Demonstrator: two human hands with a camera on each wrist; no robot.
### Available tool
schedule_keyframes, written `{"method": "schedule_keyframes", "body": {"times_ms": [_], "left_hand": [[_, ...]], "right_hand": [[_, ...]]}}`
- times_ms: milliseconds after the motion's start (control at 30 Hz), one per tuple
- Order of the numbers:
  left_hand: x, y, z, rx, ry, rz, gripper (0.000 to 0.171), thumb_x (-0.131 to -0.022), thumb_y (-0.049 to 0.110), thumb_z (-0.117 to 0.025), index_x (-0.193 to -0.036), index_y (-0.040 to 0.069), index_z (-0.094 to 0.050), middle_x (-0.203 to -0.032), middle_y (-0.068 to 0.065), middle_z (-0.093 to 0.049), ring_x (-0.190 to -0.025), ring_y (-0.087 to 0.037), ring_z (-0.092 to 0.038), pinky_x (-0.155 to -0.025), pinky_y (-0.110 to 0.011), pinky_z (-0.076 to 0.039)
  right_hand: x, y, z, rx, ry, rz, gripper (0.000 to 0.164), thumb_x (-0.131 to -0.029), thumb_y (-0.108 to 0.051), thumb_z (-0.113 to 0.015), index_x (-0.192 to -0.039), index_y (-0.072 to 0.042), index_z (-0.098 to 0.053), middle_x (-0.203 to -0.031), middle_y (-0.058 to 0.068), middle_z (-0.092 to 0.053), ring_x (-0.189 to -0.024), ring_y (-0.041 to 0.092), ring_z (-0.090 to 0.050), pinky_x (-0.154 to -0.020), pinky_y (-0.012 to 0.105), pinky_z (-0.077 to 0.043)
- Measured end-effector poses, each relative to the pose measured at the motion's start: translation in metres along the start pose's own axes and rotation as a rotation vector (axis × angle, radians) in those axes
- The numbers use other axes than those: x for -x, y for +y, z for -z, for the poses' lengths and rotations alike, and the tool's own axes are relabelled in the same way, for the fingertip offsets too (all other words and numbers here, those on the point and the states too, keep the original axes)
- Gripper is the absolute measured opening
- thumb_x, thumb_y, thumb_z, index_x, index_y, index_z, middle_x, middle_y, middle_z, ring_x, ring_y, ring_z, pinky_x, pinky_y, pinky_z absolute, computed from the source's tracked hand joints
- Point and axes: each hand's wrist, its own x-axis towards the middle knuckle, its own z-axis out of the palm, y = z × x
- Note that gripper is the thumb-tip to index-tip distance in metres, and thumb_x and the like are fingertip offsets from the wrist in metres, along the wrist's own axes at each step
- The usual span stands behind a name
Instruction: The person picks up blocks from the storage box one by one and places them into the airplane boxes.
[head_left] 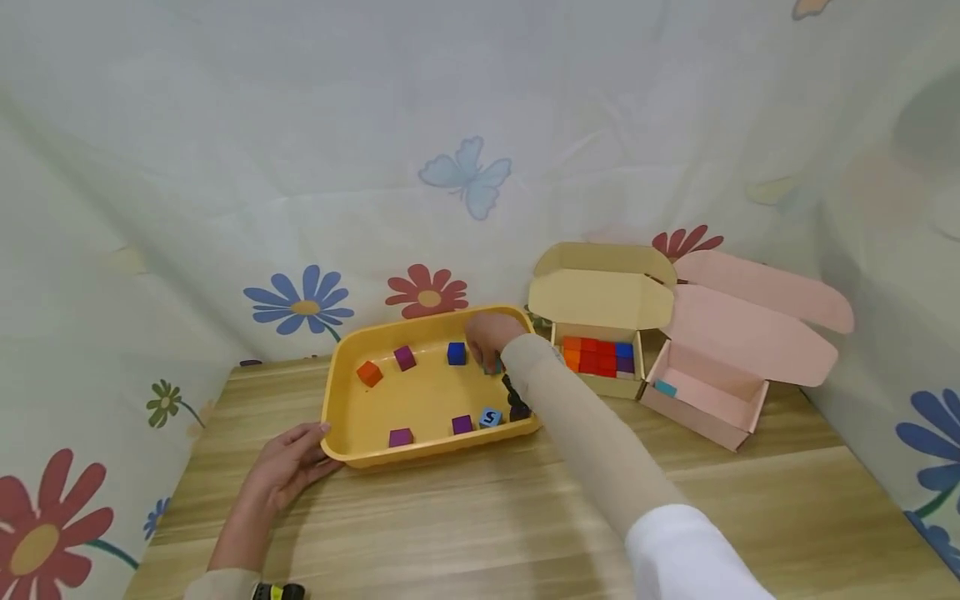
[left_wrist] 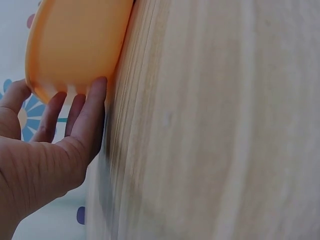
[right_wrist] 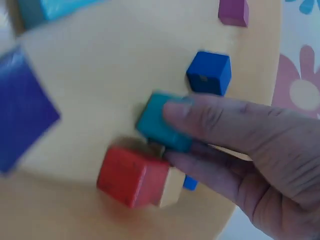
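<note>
My right hand (head_left: 491,337) reaches into the yellow tray (head_left: 367,458) near its far right corner. Its thumb and fingers pinch a teal cube (right_wrist: 159,120), seen close in the right wrist view. Beside those fingers lie a red cube (right_wrist: 127,175) and a tan block (right_wrist: 171,187); a dark blue cube (right_wrist: 209,72) sits just beyond the thumb. My left hand (head_left: 288,462) is at the tray's left end. In the left wrist view its extended fingers (left_wrist: 52,117) touch the outside of the tray wall.
Scattered in the tray are an orange cube (head_left: 369,373), purple cubes (head_left: 401,437) and a light blue cube with a dark mark (head_left: 491,417). To the right, a yellow box (head_left: 600,385) with its lid up holds rows of coloured cubes. An open pink box (head_left: 701,421) contains a blue piece (head_left: 665,387).
</note>
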Motion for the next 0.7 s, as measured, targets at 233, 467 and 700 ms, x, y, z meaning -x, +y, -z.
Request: {"method": "schedule_keyframes", "body": {"times_ms": [233,467,700], "left_hand": [[0.001,0.004,0.004,0.019,-0.011,-0.017,0.042,-0.098,0.026,-0.072,-0.131,0.002,-0.060,-0.113,-0.008,-0.072,-0.104,-0.022,-0.071,-0.095,-0.048,-0.057],[0.005,0.002,0.003,0.031,-0.034,0.000,0.019,-0.099,0.023,-0.070,-0.113,0.011,-0.070,-0.110,-0.008,-0.073,-0.104,-0.023,-0.071,-0.096,-0.048,-0.057],[0.009,0.006,0.004,0.057,-0.026,0.001,0.018,-0.099,0.020,-0.070,-0.113,0.010,-0.071,-0.110,-0.008,-0.073,-0.103,-0.024,-0.071,-0.095,-0.050,-0.057]], "right_hand": [[0.010,0.008,0.030,-0.047,0.011,0.125,0.015,-0.085,-0.013,-0.084,-0.099,-0.010,-0.079,-0.089,-0.002,-0.070,-0.075,0.016,-0.064,-0.072,0.027,-0.059],[0.107,0.034,0.057,0.035,0.248,0.255,0.016,-0.088,-0.021,-0.082,-0.100,-0.010,-0.077,-0.090,-0.001,-0.072,-0.079,0.015,-0.061,-0.077,0.028,-0.058],[0.198,0.107,0.049,0.104,0.231,0.166,0.013,-0.085,-0.016,-0.084,-0.093,-0.008,-0.076,-0.085,-0.001,-0.071,-0.072,0.013,-0.058,-0.068,0.030,-0.057]]}}
